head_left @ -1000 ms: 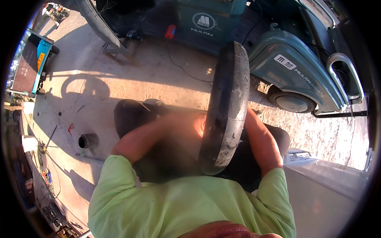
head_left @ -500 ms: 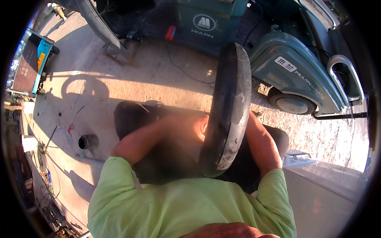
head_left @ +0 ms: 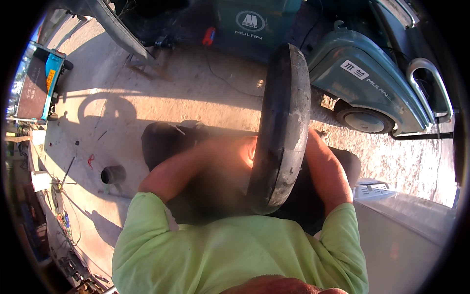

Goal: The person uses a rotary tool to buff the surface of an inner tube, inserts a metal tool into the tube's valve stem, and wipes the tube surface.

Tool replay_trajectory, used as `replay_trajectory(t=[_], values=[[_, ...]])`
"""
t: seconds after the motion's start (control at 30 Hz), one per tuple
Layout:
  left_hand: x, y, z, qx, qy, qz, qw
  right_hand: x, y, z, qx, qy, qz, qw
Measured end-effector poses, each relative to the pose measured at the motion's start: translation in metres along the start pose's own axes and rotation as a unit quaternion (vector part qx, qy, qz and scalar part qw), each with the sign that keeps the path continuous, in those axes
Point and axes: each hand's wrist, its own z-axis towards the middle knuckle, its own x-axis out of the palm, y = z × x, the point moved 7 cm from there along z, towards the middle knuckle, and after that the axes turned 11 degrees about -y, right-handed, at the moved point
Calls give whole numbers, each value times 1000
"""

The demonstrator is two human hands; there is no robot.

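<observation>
A black tire [head_left: 283, 132] stands on edge between my knees, its tread turned up toward me with pale dusty patches and darker smooth ones. My left hand [head_left: 250, 150] holds its left side; only part of the hand shows, with the fingers mostly hidden by the tire. On the opposite side my right hand [head_left: 312, 137] is at the tire, largely out of sight behind it, and its fingers do not show. Both forearms reach forward around the tire, which is held upright between the two hands.
A dark green vehicle with a rear wheel [head_left: 364, 120] stands ahead on the right. A short black pipe [head_left: 113, 175] and a small red object [head_left: 91, 160] lie on the concrete at left. A pale cabinet [head_left: 401, 235] is near my right elbow; a blue cart [head_left: 39, 83] stands far left.
The view has shifted slightly. The tire stays upright between my hands, its top edge a little higher, and the patches on its tread sit differently. Both hands remain at its sides.
</observation>
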Motion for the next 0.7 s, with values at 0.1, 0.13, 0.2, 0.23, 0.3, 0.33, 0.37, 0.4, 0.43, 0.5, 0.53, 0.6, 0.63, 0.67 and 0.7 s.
replay_trajectory(t=[0.1, 0.13, 0.2, 0.23, 0.3, 0.33, 0.37, 0.4, 0.43, 0.5, 0.53, 0.6, 0.63, 0.67, 0.7], values=[[4, -1, 1, -4, 9, -35, 999, -4, 18, -7, -94, -26, -99, 990], [4, -1, 1, -7, 7, -27, 1000, -5, 14, -6, -88, -23, -82, 992], [4, 0, 1, -17, 31, -24, 999, -5, -2, 3, -57, -7, -35, 998], [1, 4, 1, -26, 58, -30, 998, -3, -15, 9, -30, 6, -7, 1000], [-9, 26, 1, 13, 59, 7, 998, -1, -20, 13, -40, 2, -61, 997], [-12, 36, 2, 27, 67, 24, 997, -2, -21, 14, -45, -1, -89, 995], [-14, 39, 3, 38, 69, 22, 997, -1, -20, 14, -22, -2, -60, 998], [-16, 41, 5, 46, 68, 15, 997, 1, -19, 15, 2, -1, -32, 999], [-18, 43, 6, 53, 65, -2, 996, 2, -15, 12, -9, -7, -41, 999], [-18, 38, 9, 73, 52, -55, 994, -1, 18, -5, -63, -28, -98, 993], [-20, 37, 7, 80, 40, -79, 993, 2, 34, -14, -107, -38, -143, 983], [-18, 33, 17, 84, 28, -136, 987, -6, 3, 7, -66, -37, -99, 992], [-18, 30, 19, 71, 12, -167, 983, -8, -12, 16, -67, -41, -86, 993], [-22, 33, 19, 49, -14, -199, 979, -3, -25, 22, -65, -39, -70, 995], [-24, 32, 20, 19, -38, -233, 971, -4, -33, 27, -64, -44, -57, 995]])
